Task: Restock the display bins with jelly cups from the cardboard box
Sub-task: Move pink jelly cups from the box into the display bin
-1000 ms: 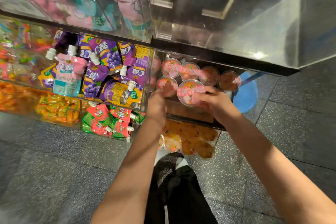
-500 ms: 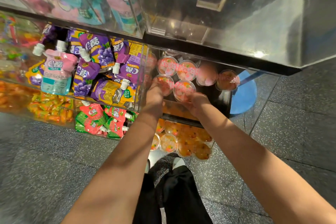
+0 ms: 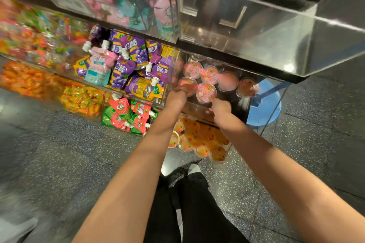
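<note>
Now placing step: left hand touches jelly cup in display bin; right hand at 3 o'clock, grip unreadable. Next: seat cups, fetch more.

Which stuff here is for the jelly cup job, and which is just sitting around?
For the job: pink jelly cups, their clear bin, left hand, right hand.

Just around: purple drink pouches, orange jelly cups, blue stool.
</note>
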Action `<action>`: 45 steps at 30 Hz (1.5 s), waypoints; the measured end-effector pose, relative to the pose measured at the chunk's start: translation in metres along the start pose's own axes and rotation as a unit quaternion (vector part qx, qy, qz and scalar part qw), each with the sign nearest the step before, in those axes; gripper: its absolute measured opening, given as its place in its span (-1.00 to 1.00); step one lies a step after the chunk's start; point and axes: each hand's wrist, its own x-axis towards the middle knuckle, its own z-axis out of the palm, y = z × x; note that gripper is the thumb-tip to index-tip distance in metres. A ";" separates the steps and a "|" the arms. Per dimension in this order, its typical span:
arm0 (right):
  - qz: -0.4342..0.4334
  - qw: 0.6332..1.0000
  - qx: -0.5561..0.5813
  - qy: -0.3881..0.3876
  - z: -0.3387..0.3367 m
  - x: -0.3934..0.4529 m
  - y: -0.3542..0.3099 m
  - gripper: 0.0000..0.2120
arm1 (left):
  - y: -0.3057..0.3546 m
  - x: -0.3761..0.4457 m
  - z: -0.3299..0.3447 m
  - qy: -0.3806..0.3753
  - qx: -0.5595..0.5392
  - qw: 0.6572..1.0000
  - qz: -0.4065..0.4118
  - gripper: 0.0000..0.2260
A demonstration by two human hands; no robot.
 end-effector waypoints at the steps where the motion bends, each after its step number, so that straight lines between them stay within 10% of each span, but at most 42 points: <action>1: -0.009 1.000 0.007 -0.011 -0.003 -0.015 -0.002 -0.60 | 0.001 -0.016 -0.005 -0.011 -0.012 1.000 0.009 -0.82; 11: -0.169 0.961 -0.088 -0.200 0.048 -0.236 0.019 -0.90 | -0.024 -0.195 -0.146 0.132 -0.298 0.937 0.123 -0.85; 25: -0.267 0.749 -0.169 -0.583 0.274 -0.641 0.230 -0.87 | -0.169 -0.496 -0.523 0.384 -0.479 0.727 0.309 -0.87; 33: -0.258 0.641 -0.303 -0.657 0.390 -0.780 0.355 -0.85 | -0.285 -0.592 -0.679 0.510 -0.500 0.630 0.307 -0.80; 45: -0.163 0.585 -0.407 -0.682 0.612 -0.858 0.498 -0.85 | -0.448 -0.582 -0.875 0.532 -0.568 0.603 0.176 -0.86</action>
